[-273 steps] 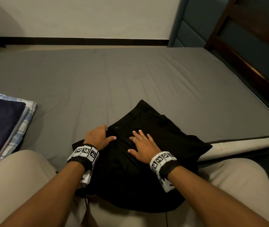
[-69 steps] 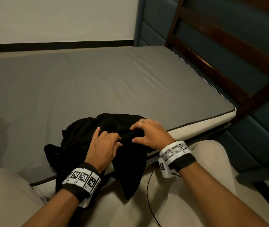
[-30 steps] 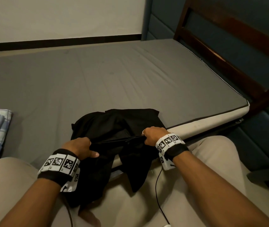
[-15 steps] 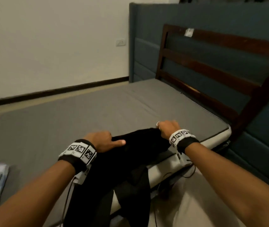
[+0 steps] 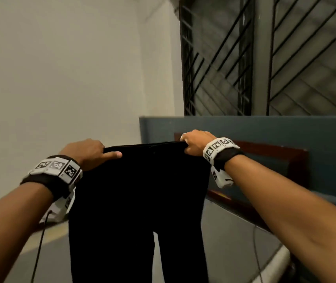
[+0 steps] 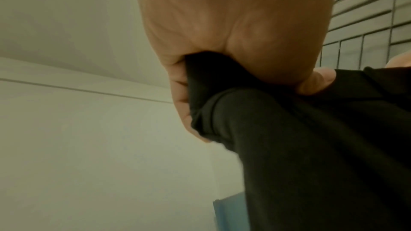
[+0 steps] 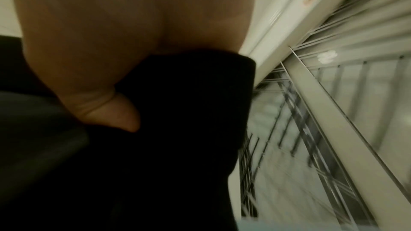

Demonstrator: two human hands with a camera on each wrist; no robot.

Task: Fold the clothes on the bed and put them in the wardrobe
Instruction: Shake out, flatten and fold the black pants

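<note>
Black trousers [image 5: 138,201] hang between both fists: left hand [image 5: 85,153] and right hand [image 5: 196,142] each clutch a waistband corner, legs dangling below.

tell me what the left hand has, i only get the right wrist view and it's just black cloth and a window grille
Observer: The left hand grips one end of the waistband of the black trousers, cloth bunched in the fist.
Operator: and the other end
Observer: The right hand grips it; the waistband is stretched level between both hands.
Operator: are the legs on the bed
Observer: The head view shows two legs hanging straight down; their ends are out of frame.
</note>
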